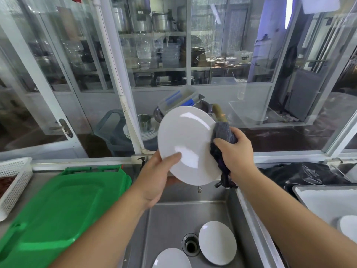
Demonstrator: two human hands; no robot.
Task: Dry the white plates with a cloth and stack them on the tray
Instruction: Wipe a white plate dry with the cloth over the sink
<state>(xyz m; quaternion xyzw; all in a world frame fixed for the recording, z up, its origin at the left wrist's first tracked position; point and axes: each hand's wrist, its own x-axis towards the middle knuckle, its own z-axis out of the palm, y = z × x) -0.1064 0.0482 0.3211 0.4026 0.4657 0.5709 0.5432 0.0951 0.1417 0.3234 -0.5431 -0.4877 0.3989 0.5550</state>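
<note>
A white plate (187, 140) is held tilted above the steel sink (166, 219). My left hand (156, 175) grips its lower left rim, thumb on the face. My right hand (234, 149) holds a dark grey-purple cloth (222, 136) bunched against the plate's right edge, with a tail of cloth hanging below. Two more white plates lie in the sink, one right of the drain (217, 242) and one at the bottom edge (171, 258). On the right counter a light tray (318, 198) holds another white plate (349, 227), partly cut off.
A green plastic lid or board (58, 206) covers the left counter, with a white perforated basket (13, 182) at the far left. A black plastic bag (301, 173) lies behind the tray. A glass window wall stands just behind the sink.
</note>
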